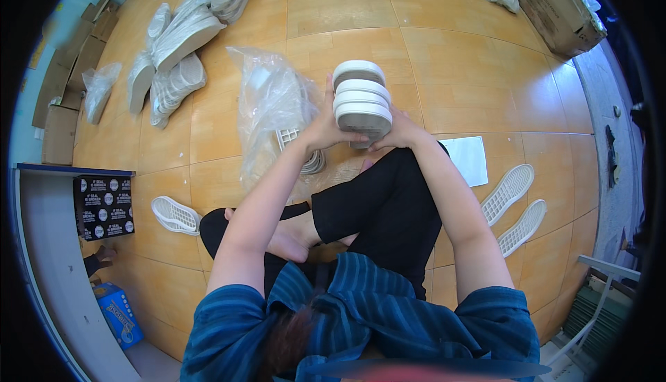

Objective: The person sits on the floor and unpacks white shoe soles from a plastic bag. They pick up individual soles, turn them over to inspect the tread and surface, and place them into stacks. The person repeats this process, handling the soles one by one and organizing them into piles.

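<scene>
Between my two hands is a small stack of white-rimmed shoe soles (pixel 362 113), held up in front of my crossed legs. My left hand (pixel 327 124) wraps the stack's left side, thumb across the near end. My right hand (pixel 402 129) grips the right side, its fingers partly hidden by the soles. Just left of the stack, a clear plastic bag (pixel 263 97) lies crumpled on the floor. More white soles (pixel 314 163) sit at its near end, partly covered by my left forearm.
Two loose soles (pixel 508 194) and a white sheet (pixel 470 161) lie right; another sole (pixel 175 215) lies left. Bagged soles (pixel 187 42) are at far left, a cardboard box (pixel 555 7) at far right. A shelf unit (pixel 52 243) edges the left, near a black box (pixel 104 207).
</scene>
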